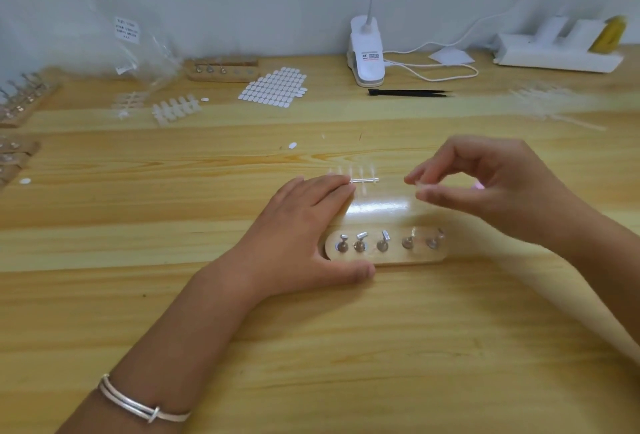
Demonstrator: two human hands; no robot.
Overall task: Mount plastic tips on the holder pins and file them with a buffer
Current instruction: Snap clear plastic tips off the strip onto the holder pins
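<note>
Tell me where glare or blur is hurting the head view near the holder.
Head view: lamp glare whitens the table just behind the holder; its two right pins look hazy; the right hand is motion-blurred, so whether it holds anything is unclear; the left hand is sharp.

A white label (126,30) on the clear bag (154,52) and a sticker (370,55) on the lamp clamp (365,68) are showing print, too blurred to read.
</note>
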